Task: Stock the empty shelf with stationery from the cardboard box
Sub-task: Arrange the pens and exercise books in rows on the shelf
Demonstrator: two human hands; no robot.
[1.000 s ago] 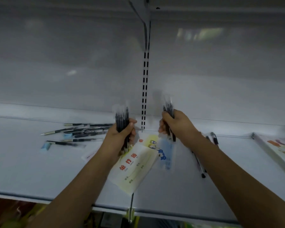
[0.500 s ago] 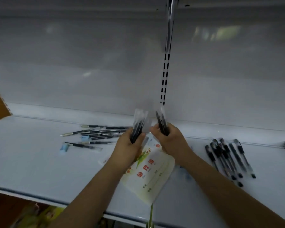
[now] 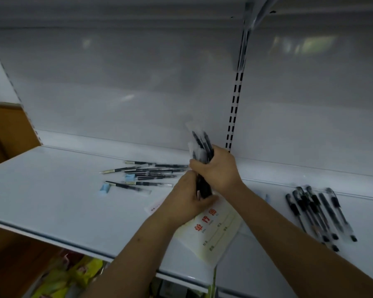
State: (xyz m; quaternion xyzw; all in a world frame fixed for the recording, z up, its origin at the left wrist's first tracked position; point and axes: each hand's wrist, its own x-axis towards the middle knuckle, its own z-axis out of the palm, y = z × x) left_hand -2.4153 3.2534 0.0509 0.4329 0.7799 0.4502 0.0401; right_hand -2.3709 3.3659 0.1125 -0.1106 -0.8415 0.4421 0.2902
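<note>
Centre frame, above the shelf [image 3: 52, 201], the right hand [image 3: 219, 169] and left hand [image 3: 188, 195] both grip one upright bundle of pens [image 3: 201, 147], apparently squaring it before laying it beside the loose pens [image 3: 146, 174] at left.

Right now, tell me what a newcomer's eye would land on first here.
First, the two hands at the centre: the right hand and left hand together grip one bundle of black pens, held upright above a yellow exercise book lying on the white shelf. Next, the loose pens scattered to the left, and a row of black pens at right.
</note>
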